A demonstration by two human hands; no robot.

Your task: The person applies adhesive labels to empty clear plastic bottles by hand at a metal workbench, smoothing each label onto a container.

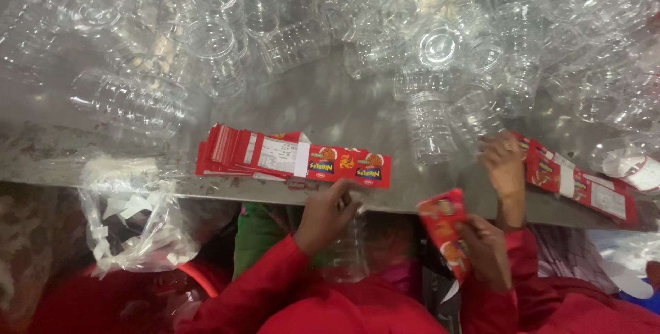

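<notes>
red printed label (445,227) sits in the person's right hand (487,251), low in the view and just below the front edge of the metal surface (323,103); the fingers are curled around the label's lower part, gripping it so that it stands nearly upright, with a strip of white backing trailing from its bottom end. the left hand (324,216) reaches up from a red sleeve to the surface edge, its fingers bent and drawn together, the fingertips touching the near edge of a fanned stack of red labels (289,156) that lies flat on the surface; whether it pinches a single sheet cannot be told. just below that hand a clear plastic bottle (350,248) stands between the two arms, partly hidden by them. a third hand (504,169), belonging to someone else in a red sleeve, rests at the surface edge on the right, fingers folded over the end of a second stack of red labels (577,182). behind both stacks the far half of the surface is heaped with empty clear plastic jars (426,52), lying on their sides and on end. a clear plastic bag (134,217) holding white paper scraps hangs from the surface edge at the left, well apart from the hands.
</notes>
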